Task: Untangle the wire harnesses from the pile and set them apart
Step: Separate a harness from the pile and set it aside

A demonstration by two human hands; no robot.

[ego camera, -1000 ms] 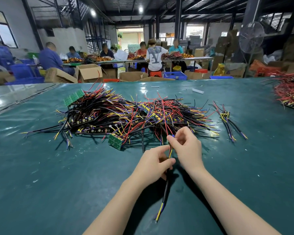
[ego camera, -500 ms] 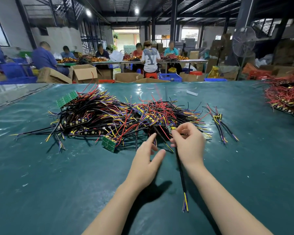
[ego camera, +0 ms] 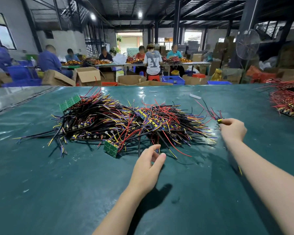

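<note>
A tangled pile of wire harnesses point(ego camera: 126, 122), with black, red, yellow and blue leads, lies mid-table on the green mat point(ego camera: 58, 192). My right hand point(ego camera: 232, 128) is out to the right of the pile and pinches one harness point(ego camera: 219, 120) by its yellow component. That harness's dark leads trail back under my forearm, blurred. My left hand point(ego camera: 149, 165) hovers at the pile's near edge with finger and thumb loosely apart beside some wire ends, holding nothing that I can make out.
Green circuit boards point(ego camera: 70, 102) point(ego camera: 110, 148) stick out of the pile. A second heap of red wires point(ego camera: 288, 100) lies at the right edge. A small white scrap point(ego camera: 195, 96) lies behind the pile. Several people work at benches beyond the table.
My right hand has carried the pulled-out harness from the pile's near edge to the right. My left hand let go of it and moved back toward the pile's edge.
</note>
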